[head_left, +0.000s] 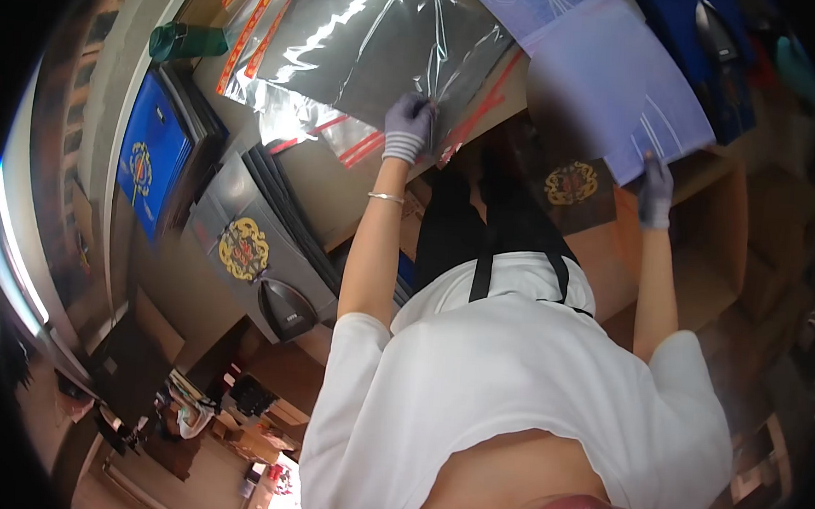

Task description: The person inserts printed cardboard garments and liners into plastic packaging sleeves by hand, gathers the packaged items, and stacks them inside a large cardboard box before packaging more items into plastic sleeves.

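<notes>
My left hand [409, 128], in a grey glove with a striped cuff, has its fingers closed at the near edge of a clear plastic bag [372, 50] with a dark grey flat sheet inside. Red stripes run along parts of the bag's edges. On the right, my gloved right hand [655, 192] grips the near edge of a lavender, film-like flat packet [610, 81], its thumb on top. The packet's far end overlaps more lavender film. A dark blur hides part of its left side.
Blue flat boxes [150, 163] and grey flat boxes [230, 218], both with gold crests, lie at the left. A green roll [188, 42] sits at the back left. Other blue packages [713, 49] lie at the far right, above an open cardboard box [719, 206].
</notes>
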The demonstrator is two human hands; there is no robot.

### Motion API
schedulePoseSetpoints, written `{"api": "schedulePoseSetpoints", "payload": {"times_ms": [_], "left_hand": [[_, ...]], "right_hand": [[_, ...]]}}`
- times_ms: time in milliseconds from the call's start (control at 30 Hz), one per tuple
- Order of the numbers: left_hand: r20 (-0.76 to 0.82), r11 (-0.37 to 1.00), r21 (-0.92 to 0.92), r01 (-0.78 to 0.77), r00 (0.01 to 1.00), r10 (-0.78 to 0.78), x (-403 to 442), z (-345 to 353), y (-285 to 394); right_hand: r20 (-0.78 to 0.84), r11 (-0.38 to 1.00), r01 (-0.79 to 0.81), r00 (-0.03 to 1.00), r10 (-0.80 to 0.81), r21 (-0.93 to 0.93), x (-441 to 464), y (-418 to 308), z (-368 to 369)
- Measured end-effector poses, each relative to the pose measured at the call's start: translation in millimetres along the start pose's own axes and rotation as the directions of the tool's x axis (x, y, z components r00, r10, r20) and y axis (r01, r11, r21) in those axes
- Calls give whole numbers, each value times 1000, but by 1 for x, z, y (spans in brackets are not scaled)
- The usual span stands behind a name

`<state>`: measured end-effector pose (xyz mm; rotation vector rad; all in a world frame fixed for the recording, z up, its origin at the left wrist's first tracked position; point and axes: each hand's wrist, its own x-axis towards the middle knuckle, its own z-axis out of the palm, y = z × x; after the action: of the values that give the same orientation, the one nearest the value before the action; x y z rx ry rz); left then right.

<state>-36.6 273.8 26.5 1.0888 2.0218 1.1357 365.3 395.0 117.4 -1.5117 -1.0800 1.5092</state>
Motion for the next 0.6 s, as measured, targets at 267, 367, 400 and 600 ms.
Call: {"api": "schedulePoseSetpoints", "payload": {"times_ms": [267,367,400,600], "left_hand": [[-192,958,-280,61,974,-118,8,8,72],[-223,990,-142,-17,975,-15,-1,4,73],[-223,994,-107,-37,975,12,-7,1,76],[-156,997,2,-75,985,74,-50,-24,95]], "right_hand": [[252,944,-48,958,137,-328,-110,27,60],[302,856,-472,801,516,-211,-108,15,77],[349,836,-523,762,546,-166,-109,3,83],[593,965,-31,784,184,-259,-72,-4,137]]}}
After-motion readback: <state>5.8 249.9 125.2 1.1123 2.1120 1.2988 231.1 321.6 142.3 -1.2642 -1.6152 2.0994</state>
